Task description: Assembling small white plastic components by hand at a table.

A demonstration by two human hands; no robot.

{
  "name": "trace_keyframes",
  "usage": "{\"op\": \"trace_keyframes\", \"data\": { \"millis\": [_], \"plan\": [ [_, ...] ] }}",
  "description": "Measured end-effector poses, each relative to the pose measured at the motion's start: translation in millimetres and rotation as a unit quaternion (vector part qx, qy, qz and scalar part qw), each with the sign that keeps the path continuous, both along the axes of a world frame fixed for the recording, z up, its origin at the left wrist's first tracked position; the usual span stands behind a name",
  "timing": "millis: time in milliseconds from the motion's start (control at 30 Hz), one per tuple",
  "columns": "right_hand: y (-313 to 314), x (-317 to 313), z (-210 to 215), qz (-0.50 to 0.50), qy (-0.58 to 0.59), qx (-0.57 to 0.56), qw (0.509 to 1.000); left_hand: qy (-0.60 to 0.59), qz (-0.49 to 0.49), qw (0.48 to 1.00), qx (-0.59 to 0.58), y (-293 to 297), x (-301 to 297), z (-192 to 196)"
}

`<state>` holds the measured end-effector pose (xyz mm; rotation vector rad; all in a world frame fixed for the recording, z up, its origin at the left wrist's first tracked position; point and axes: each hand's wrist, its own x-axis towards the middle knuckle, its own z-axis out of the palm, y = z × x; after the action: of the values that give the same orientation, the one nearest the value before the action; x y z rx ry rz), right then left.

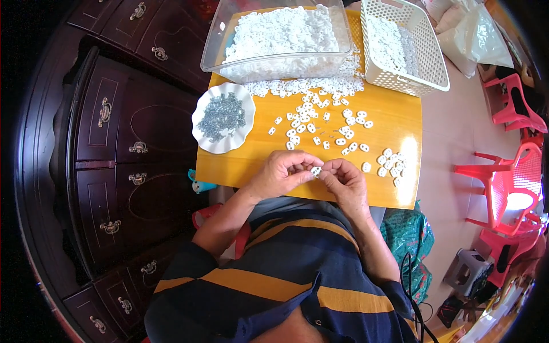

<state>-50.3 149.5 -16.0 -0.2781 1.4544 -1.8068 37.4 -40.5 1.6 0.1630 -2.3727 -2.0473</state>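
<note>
The left hand (284, 172) pinches a small white piece (315, 171) between thumb and fingertips, above the table (226, 171) near its front edge. The right hand's (347, 184) thumb and forefinger nearly meet beside it; I cannot tell whether they grip anything.

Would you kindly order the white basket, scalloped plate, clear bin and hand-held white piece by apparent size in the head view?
Largest to smallest:
clear bin
white basket
scalloped plate
hand-held white piece
</note>
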Motion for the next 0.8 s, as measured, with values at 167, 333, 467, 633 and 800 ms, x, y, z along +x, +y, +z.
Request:
{"op": "trace_keyframes", "data": {
  "millis": [167,333,467,633,800],
  "plan": [
    [-2.0,1.1,4.3,-0.016,-0.049,-0.023,0.998,0.012,-0.007,1.0,-0.014,0.6,-1.7,1.6],
    [-0.2,-1.2,1.2,0.011,-0.057,-0.013,0.998,0.025,-0.02,0.999,-0.024,-0.5,-3.1,3.1],
    [2.2,-3.2,-5.0,0.024,-0.114,-0.018,0.993,0.011,-0.033,0.997,-0.064,2.6,-5.7,13.8],
    [-0.5,-5.0,-2.1,0.017,-0.167,-0.032,0.985,0.064,0.018,0.97,-0.235,18.9,-14.2,30.9],
    [-1.2,-5.3,-5.0,-0.013,-0.179,-0.038,0.983,0.153,0.042,0.905,-0.396,22.0,-15.9,29.9]
  ]
}}
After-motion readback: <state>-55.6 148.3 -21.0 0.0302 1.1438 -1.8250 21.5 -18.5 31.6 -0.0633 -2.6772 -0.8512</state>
